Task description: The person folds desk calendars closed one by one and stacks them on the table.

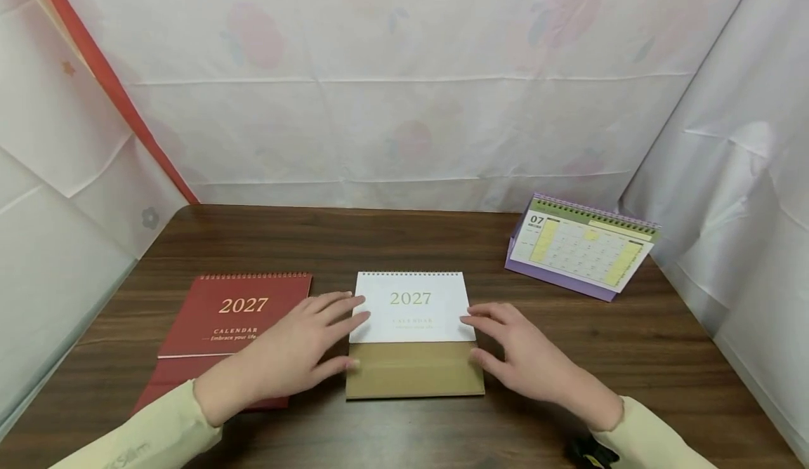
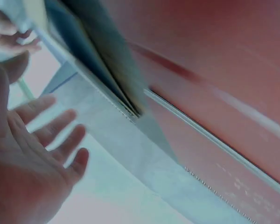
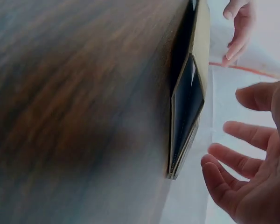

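Observation:
A desk calendar [image 1: 411, 314] with a white 2027 cover and a gold base lies almost flat at the middle of the table. My left hand [image 1: 297, 349] is at its left edge, fingers spread and fingertips close over the cover's side. On the opposite side, my right hand [image 1: 531, 357] has its fingertips by the right edge. Neither hand grips anything. From the side, the right wrist view shows the folded calendar [image 3: 200, 70] with a dark gap between its panels, and the right hand [image 3: 252, 172] with parted, slightly bent fingers.
A red 2027 calendar [image 1: 208, 307] lies at the left, partly under my left forearm in the head view. A purple calendar [image 1: 581, 244] stands propped up at the back right of the dark wooden table [image 1: 379, 237]. White patterned curtains [image 1: 404, 104] surround it.

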Demonstrator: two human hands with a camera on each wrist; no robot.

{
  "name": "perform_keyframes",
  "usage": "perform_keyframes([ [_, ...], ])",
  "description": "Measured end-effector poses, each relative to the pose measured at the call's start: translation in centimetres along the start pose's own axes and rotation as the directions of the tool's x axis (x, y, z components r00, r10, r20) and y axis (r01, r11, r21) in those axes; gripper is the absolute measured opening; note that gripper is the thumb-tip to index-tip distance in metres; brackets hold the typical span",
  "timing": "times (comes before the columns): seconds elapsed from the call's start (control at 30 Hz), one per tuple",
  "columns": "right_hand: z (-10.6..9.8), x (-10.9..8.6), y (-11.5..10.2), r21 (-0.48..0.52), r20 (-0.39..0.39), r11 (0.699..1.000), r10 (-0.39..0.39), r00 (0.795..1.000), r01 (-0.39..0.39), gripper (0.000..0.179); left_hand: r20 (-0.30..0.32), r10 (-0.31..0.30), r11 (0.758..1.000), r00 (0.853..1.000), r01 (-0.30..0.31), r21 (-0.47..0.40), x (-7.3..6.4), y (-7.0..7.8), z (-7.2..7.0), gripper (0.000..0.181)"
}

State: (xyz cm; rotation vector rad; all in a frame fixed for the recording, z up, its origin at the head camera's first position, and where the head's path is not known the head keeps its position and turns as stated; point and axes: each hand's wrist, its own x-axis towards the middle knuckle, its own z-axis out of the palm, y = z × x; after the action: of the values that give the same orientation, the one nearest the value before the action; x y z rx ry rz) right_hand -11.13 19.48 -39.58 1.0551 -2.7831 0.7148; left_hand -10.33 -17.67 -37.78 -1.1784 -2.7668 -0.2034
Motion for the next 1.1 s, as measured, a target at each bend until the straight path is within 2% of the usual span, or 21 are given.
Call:
perform_keyframes([
  [0.07,0.0,-0.1,-0.4,-0.041,0.022,0.999,-0.032,0.999,0.033,0.051,0.015,0.065,0.997,0.998,-0.065,0.033,-0.4,0.0,0.2,0.071],
  [0.13,0.0,-0.2,-0.6,-0.057,0.057,0.997,-0.049,0.997,0.052,0.057,0.039,0.099,0.994,0.994,-0.101,0.044,-0.7,0.1,0.5,0.074],
  [0.33,0.3,-0.3,-1.0,-0.053,0.192,0.995,-0.073,0.979,0.085,0.069,0.133,0.116,0.990,0.984,-0.126,0.066,-1.2,0.5,1.1,0.077],
  [0.53,0.7,-0.4,-1.1,-0.088,0.315,0.989,-0.084,0.945,0.117,0.068,0.160,0.142,0.984,0.977,-0.158,0.088,-1.1,0.8,1.3,0.075],
  [0.73,0.6,-0.3,-1.4,-0.093,0.392,0.991,-0.050,0.919,0.094,0.066,0.205,0.136,0.985,0.969,-0.154,0.078,-0.8,1.1,1.2,0.073],
  [0.97,0.7,0.0,-1.6,-0.126,0.435,0.988,-0.023,0.900,0.086,0.067,0.260,0.106,0.991,0.960,-0.123,0.048,-0.7,1.3,1.3,0.072],
  [1.1,0.8,0.2,-1.7,-0.136,0.443,0.987,-0.015,0.896,0.084,0.067,0.273,0.101,0.992,0.957,-0.117,0.043,-0.6,1.2,1.5,0.072],
])
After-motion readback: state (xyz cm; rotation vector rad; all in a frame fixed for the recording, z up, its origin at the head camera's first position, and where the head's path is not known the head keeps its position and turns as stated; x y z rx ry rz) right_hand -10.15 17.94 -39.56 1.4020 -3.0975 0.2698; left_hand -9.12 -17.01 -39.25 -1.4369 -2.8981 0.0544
